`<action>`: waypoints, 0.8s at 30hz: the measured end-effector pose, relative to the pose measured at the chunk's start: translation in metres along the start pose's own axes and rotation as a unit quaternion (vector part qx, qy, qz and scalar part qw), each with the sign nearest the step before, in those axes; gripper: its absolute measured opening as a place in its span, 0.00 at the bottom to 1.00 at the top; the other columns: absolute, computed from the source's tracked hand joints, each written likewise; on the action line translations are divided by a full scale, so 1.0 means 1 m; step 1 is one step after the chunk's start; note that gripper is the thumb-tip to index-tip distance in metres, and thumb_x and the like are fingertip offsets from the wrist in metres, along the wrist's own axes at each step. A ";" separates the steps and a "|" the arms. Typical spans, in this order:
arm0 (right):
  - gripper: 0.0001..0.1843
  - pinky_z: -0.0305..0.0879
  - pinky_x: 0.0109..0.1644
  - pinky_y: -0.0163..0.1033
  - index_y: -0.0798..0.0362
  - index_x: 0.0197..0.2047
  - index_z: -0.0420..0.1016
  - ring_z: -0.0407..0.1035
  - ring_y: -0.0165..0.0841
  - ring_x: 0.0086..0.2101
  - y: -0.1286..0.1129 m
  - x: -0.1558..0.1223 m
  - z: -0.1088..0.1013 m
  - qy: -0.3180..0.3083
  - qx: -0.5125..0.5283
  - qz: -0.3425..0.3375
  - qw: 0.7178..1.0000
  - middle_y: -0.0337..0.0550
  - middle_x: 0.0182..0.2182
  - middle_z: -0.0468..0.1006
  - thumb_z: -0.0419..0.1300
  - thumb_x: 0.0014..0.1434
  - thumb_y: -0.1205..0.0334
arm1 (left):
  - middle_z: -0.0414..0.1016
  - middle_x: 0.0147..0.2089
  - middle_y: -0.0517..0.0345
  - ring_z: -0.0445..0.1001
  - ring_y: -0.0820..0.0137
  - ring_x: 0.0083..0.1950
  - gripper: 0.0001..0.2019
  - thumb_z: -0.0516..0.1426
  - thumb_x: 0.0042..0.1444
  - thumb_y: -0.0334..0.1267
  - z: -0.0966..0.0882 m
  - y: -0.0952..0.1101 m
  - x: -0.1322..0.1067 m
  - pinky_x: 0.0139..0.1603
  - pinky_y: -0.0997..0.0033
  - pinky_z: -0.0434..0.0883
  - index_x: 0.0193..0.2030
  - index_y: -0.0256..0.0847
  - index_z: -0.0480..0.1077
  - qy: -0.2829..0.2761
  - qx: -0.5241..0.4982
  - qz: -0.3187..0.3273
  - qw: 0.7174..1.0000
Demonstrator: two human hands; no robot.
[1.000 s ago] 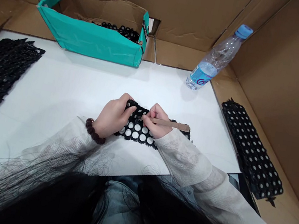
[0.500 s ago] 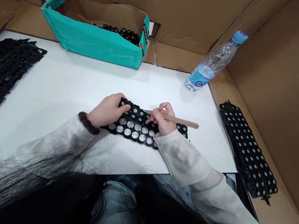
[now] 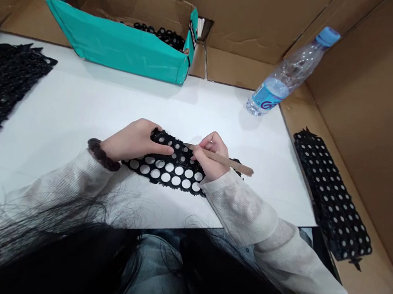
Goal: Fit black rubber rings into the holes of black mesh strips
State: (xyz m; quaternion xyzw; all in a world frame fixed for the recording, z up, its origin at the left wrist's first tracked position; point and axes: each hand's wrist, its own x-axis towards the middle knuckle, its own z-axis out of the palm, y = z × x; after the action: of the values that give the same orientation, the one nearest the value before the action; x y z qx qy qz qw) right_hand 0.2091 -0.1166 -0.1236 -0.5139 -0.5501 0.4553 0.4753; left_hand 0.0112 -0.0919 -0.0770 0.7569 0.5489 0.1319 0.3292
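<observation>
Left fingers (image 3: 161, 149) pinching perforated black sheet (image 3: 177, 162), farther left than before, right fingers (image 3: 199, 154) closed on brown tool (image 3: 233, 164)

2 brown cardboard walls (image 3: 254, 10) are standing by the white tabletop (image 3: 210, 111), 1 rising behind it and 1 along its right side. A small cut-out (image 3: 205, 31) is showing low in the back wall, and pale light is falling over the tabletop.
</observation>
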 end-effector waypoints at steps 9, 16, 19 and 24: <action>0.11 0.49 0.22 0.31 0.51 0.24 0.56 0.54 0.22 0.19 -0.006 -0.007 -0.001 -0.014 -0.056 -0.010 0.998 0.31 0.18 0.61 0.59 0.47 0.66 | 0.77 0.40 0.57 0.72 0.66 0.42 0.10 0.52 0.53 0.40 0.013 0.002 -0.003 0.45 0.67 0.65 0.37 0.41 0.73 0.076 0.017 0.072 0.994; 0.11 0.55 0.25 0.34 0.50 0.26 0.57 0.61 0.26 0.21 0.010 -0.004 0.001 -0.010 -0.091 -0.035 0.995 0.33 0.20 0.67 0.57 0.52 0.58 | 0.77 0.38 0.55 0.73 0.65 0.39 0.12 0.50 0.56 0.38 0.026 0.011 -0.010 0.41 0.68 0.65 0.40 0.39 0.72 0.111 0.022 0.067 0.991; 0.11 0.57 0.27 0.34 0.50 0.27 0.58 0.63 0.27 0.22 0.003 -0.007 0.003 -0.028 -0.141 -0.053 0.988 0.33 0.20 0.69 0.56 0.54 0.56 | 0.76 0.35 0.58 0.71 0.69 0.33 0.12 0.49 0.57 0.37 0.029 0.019 -0.017 0.35 0.70 0.64 0.41 0.41 0.71 0.114 0.013 0.098 0.989; 0.08 0.58 0.30 0.35 0.50 0.28 0.59 0.64 0.27 0.24 -0.007 -0.007 0.009 -0.034 -0.163 -0.078 0.983 0.34 0.22 0.70 0.54 0.55 0.58 | 0.76 0.34 0.58 0.71 0.68 0.32 0.12 0.48 0.57 0.39 0.028 0.023 -0.020 0.34 0.70 0.63 0.43 0.42 0.70 0.112 0.040 0.086 0.989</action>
State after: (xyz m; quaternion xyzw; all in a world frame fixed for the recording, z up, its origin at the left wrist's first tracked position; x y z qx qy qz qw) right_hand 0.1990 -0.1243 -0.1182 -0.5246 -0.6712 0.3378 0.4003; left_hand 0.0372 -0.1245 -0.0800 0.7943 0.5201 0.2218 0.2223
